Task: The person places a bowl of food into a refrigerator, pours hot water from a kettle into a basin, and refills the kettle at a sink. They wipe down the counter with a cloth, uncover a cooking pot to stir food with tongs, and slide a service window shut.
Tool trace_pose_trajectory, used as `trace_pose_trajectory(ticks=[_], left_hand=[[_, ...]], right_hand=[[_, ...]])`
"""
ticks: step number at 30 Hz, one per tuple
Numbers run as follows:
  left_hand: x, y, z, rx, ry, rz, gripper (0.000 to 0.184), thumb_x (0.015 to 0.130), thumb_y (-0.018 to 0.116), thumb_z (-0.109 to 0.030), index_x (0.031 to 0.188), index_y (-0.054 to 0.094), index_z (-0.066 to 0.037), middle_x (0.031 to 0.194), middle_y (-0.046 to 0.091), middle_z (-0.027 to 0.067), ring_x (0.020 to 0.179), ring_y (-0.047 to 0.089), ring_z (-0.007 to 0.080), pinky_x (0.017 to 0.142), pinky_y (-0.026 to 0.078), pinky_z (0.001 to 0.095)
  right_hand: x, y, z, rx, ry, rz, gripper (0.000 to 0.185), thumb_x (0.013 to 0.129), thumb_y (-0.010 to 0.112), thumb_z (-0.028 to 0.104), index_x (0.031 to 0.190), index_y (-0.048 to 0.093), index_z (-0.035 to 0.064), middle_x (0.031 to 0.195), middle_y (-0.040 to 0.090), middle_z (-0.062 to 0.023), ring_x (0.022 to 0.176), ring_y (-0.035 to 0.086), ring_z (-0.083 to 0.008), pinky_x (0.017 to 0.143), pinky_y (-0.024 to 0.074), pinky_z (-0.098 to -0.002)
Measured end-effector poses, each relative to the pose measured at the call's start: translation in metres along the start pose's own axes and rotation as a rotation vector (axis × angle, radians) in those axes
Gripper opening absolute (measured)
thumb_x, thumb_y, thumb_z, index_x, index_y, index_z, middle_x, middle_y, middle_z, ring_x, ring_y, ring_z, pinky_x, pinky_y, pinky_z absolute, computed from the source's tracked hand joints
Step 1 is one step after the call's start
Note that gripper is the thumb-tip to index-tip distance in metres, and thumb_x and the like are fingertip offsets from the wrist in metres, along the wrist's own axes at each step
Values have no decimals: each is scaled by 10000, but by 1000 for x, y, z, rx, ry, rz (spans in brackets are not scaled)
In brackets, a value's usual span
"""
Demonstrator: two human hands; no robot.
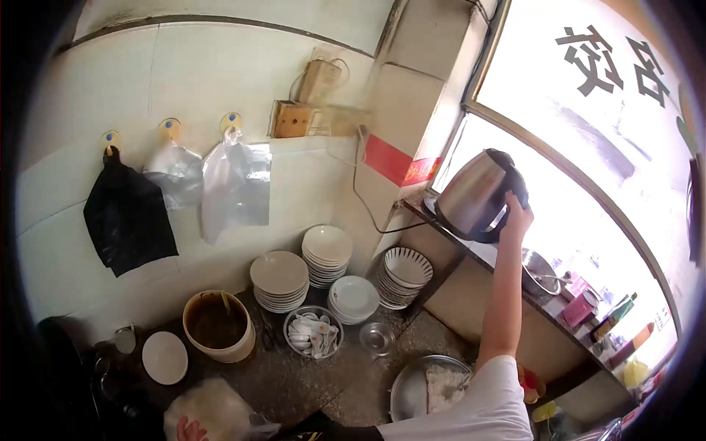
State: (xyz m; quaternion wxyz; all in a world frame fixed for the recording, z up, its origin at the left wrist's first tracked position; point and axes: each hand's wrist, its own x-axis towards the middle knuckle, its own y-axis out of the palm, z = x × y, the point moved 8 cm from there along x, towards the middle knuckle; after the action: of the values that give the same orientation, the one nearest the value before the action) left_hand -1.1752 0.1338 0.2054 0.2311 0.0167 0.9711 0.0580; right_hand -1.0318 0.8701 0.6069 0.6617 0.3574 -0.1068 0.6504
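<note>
A steel kettle point(471, 192) with a black handle is on the window ledge at the right, tilted in the view. My right hand point(518, 214), at the end of my outstretched arm, is closed round its handle. At the bottom left, part of my left hand point(193, 430) shows beside a pale, blurred plastic bag point(213, 408); whether its fingers hold the bag is unclear. A white tub point(246, 345) of dark brown contents stands just above that bag, with a green-yellow handle in it.
Stacked plates point(279, 272), striped bowls point(407, 266) and a basket of white spoons point(315, 332) line the counter. A round metal tray point(404, 397) lies near my right arm. Bottles point(614, 316) and a pink cup point(579, 309) stand along the ledge. Bags point(131, 213) hang on the wall.
</note>
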Motion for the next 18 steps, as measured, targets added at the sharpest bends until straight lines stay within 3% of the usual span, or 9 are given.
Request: trace_pose_trajectory(ticks=[2,4,8,10,11,13,18], left_hand=[[8,3,1,22,28,-10,526,809,560,-181,1279,329,-129,1225,408,99,1045,453,228,828,398,359],[20,0,14,-264,-86,32,534,805,566,-173,1281,325,-152,1247,406,70,1062,450,236,820,396,373],[48,-5,29,3,29,51,540,798,581,-180,1279,339,-141,1255,415,44,1065,455,237,821,395,366],[54,-9,40,-188,-221,30,524,822,571,-210,1284,342,-122,1257,422,55,1058,466,230,837,393,368],[54,-3,34,-181,-215,23,524,822,571,-210,1284,342,-122,1257,422,55,1058,466,230,837,393,368],[51,9,16,304,-143,27,481,853,537,-252,1275,365,-97,1252,433,68,1048,481,231,847,398,369],[61,23,9,296,-53,23,453,856,532,-277,1235,410,-60,1223,458,90,1029,500,230,835,413,357]], right_hand=[[21,17,-24,-35,-1,-4,236,648,666,57,858,614,-36,742,603,-48,653,544,-126,617,418,-245],[38,27,-46,-85,-15,-16,248,637,662,49,862,616,-43,771,618,-67,683,566,-145,648,436,-257],[61,42,-83,-90,-7,-54,158,642,669,64,761,615,-24,649,547,-14,595,486,-101,556,365,-232],[74,43,-107,-249,34,-63,184,646,666,55,801,618,-31,692,577,-27,622,516,-107,580,395,-231],[77,45,-118,-244,45,-66,184,646,666,55,801,618,-31,692,577,-27,622,516,-107,580,395,-231],[81,48,-137,-62,6,-22,286,609,697,103,836,609,-47,753,616,-85,663,565,-156,643,444,-265],[92,50,-143,-157,-60,-13,279,623,707,149,804,610,-39,717,606,-71,644,555,-138,610,432,-256]])
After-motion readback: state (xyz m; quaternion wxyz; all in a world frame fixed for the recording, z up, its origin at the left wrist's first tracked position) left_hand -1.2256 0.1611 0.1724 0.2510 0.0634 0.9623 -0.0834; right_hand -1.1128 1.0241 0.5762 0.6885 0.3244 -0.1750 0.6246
